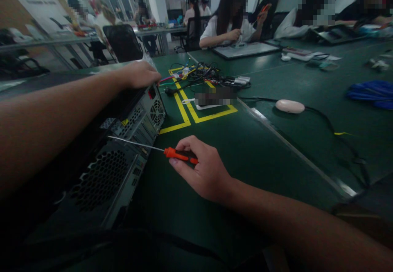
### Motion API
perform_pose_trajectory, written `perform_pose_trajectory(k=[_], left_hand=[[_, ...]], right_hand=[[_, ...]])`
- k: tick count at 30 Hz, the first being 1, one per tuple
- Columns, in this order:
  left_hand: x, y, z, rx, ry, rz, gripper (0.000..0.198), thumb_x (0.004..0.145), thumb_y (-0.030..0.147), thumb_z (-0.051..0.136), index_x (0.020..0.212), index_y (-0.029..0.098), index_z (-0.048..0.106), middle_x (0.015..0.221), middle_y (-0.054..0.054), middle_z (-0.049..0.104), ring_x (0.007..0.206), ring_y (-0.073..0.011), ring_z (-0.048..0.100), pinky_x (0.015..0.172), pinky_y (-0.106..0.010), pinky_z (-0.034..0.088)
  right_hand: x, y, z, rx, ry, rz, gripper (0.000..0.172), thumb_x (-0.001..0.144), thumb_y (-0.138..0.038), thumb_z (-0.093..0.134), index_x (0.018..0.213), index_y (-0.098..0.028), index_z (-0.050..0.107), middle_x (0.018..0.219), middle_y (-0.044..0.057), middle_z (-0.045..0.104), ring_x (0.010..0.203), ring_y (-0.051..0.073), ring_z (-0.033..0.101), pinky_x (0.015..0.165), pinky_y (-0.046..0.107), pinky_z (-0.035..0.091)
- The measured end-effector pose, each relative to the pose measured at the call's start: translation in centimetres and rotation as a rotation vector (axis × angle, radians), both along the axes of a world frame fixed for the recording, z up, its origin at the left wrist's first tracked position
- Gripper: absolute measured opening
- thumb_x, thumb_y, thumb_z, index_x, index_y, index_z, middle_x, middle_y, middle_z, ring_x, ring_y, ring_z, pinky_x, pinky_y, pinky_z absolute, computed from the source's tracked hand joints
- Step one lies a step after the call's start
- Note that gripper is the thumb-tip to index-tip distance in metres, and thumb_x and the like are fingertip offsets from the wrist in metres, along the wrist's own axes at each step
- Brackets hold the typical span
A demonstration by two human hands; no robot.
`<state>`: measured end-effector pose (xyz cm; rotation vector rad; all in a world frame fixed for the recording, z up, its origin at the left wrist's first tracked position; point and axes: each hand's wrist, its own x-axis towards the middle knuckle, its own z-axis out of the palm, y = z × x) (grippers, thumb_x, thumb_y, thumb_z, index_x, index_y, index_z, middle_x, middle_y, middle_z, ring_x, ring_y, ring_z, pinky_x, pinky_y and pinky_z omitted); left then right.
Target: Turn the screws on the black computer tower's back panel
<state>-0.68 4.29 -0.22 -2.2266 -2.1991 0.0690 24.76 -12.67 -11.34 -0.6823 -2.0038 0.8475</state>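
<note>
A dark desktop computer case (123, 174) lies on the green table, its rear panel with vents and ports turned toward me. My left hand (143, 75) reaches across the case, its fingers curled over the far corner; the fingertips are partly hidden. In my right hand (204, 167), thumb and fingers close round the orange and black handle of a screwdriver (181, 155). Its long thin shaft points left, and the tip appears at the edge of the rear panel. Whether the tip sits in a screw is too small to tell.
Beyond the case lie tangled cables (202, 73) and a phone-like white item (211, 105) inside yellow tape (184, 116). A white oval device (290, 106) on a black cord and blue gloves or cloth (371, 94) lie to the right. Other people work across the table.
</note>
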Motion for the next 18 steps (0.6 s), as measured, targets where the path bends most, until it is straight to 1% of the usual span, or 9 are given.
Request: perform_pose_trajectory(k=[3,9,13,15,18], left_hand=[[0.22,-0.11,0.11,-0.033,0.002,0.048,0.058,0.089,0.047,0.034,0.106,0.009,0.075,0.098,-0.013,0.066,0.096,-0.0249,0.060,0.096,-0.040,0.045],[0.29,-0.13,0.12,-0.016,0.032,0.009,0.056,0.088,0.046,0.032,0.100,0.011,0.074,0.090,-0.010,0.063,0.088,-0.0224,0.058,0.091,-0.038,0.046],[0.25,-0.12,0.11,-0.012,0.036,0.025,0.053,0.088,0.046,0.033,0.098,0.013,0.074,0.085,-0.008,0.061,0.087,-0.0213,0.057,0.090,-0.037,0.046],[0.31,-0.20,0.15,-0.003,0.043,0.019,0.053,0.088,0.045,0.034,0.097,0.012,0.073,0.085,-0.008,0.062,0.087,-0.0211,0.057,0.090,-0.037,0.046],[0.42,-0.35,0.24,-0.019,0.037,0.010,0.056,0.089,0.047,0.032,0.100,0.010,0.074,0.090,-0.011,0.065,0.088,-0.0222,0.058,0.092,-0.038,0.046]], right_hand=[[0.06,0.02,0.03,-0.006,-0.004,-0.001,0.013,0.090,-0.025,0.067,0.096,-0.020,0.057,0.088,0.000,0.065,0.068,0.011,0.054,0.065,0.027,0.043],[0.07,0.20,0.04,0.001,-0.009,0.003,0.014,0.090,-0.026,0.068,0.096,-0.019,0.058,0.088,0.000,0.064,0.070,0.011,0.055,0.066,0.026,0.043],[0.05,0.13,0.02,-0.006,-0.003,0.013,0.014,0.090,-0.027,0.068,0.096,-0.019,0.058,0.087,0.000,0.064,0.068,0.010,0.054,0.065,0.026,0.042],[0.08,0.07,0.01,-0.006,-0.001,0.012,0.014,0.091,-0.028,0.067,0.097,-0.019,0.058,0.088,0.000,0.065,0.067,0.010,0.053,0.066,0.026,0.042],[0.12,0.03,0.00,-0.005,-0.002,0.004,0.014,0.091,-0.028,0.067,0.097,-0.019,0.059,0.089,0.000,0.065,0.070,0.011,0.055,0.067,0.027,0.043]])
